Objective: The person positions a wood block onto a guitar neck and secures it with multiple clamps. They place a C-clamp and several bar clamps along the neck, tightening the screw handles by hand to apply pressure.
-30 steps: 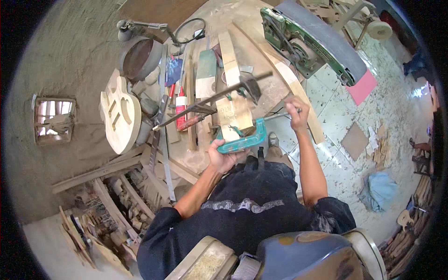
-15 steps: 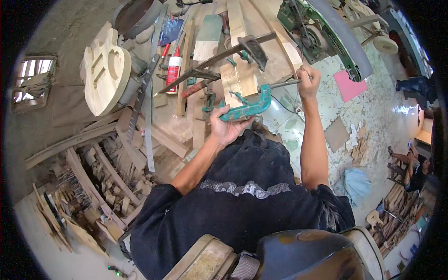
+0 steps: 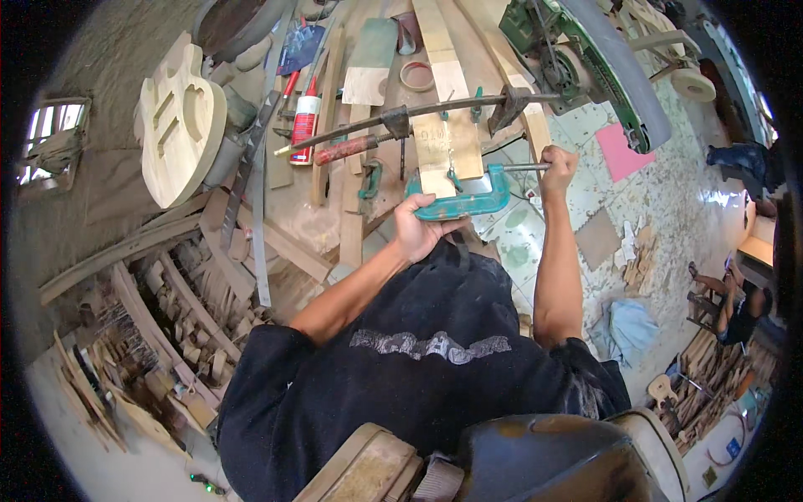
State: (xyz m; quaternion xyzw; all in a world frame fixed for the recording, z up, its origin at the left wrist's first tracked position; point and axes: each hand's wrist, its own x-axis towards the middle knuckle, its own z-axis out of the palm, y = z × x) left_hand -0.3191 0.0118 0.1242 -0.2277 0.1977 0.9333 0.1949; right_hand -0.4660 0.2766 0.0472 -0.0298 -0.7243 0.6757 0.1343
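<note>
While the left hand grips the teal C-clamp frame, its screw runs out sideways to the right. Right hand is fisted on that screw's handle (clamp sits on the wood blank)

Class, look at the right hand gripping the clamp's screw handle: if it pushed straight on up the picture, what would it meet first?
Probably the long wooden plank just beyond the right hand, before the green machine; depth is hard to judge here.
</note>
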